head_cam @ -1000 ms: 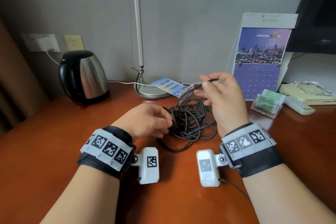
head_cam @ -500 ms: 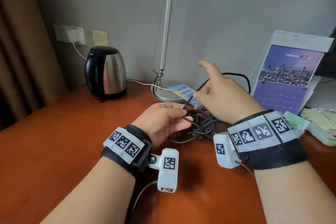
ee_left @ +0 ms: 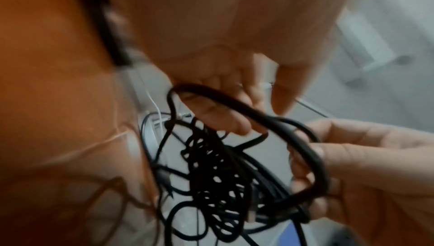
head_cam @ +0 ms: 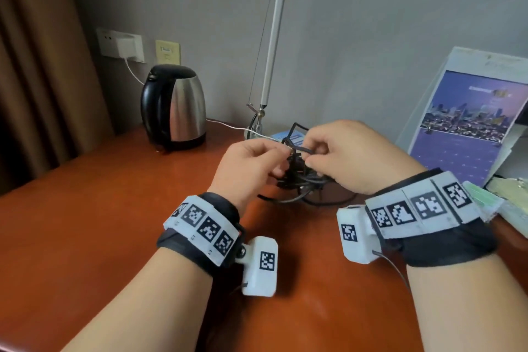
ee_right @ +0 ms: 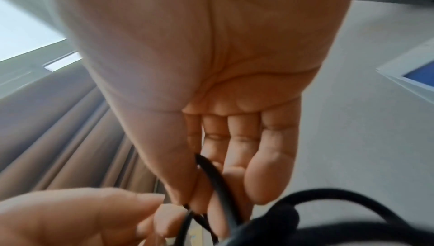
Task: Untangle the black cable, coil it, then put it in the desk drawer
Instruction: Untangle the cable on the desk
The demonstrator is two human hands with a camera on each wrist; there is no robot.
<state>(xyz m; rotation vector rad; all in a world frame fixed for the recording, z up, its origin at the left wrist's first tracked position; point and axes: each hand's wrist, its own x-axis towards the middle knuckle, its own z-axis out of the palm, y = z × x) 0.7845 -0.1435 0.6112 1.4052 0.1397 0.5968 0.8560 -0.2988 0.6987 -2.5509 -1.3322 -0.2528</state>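
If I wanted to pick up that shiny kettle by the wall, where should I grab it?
Probably by the black handle of the kettle, reaching in from the left. The handle arches down the left side, away from the steel body, leaving a gap for fingers, and the kettle stands upright on the desk.

The head view looked forward and down over the desk [head_cam: 85, 237] from above the forearms. Each wrist view sat close beneath its palm, facing along the fingers [ee_right: 244, 138]; all shared the cable tangle [ee_left: 211, 166].
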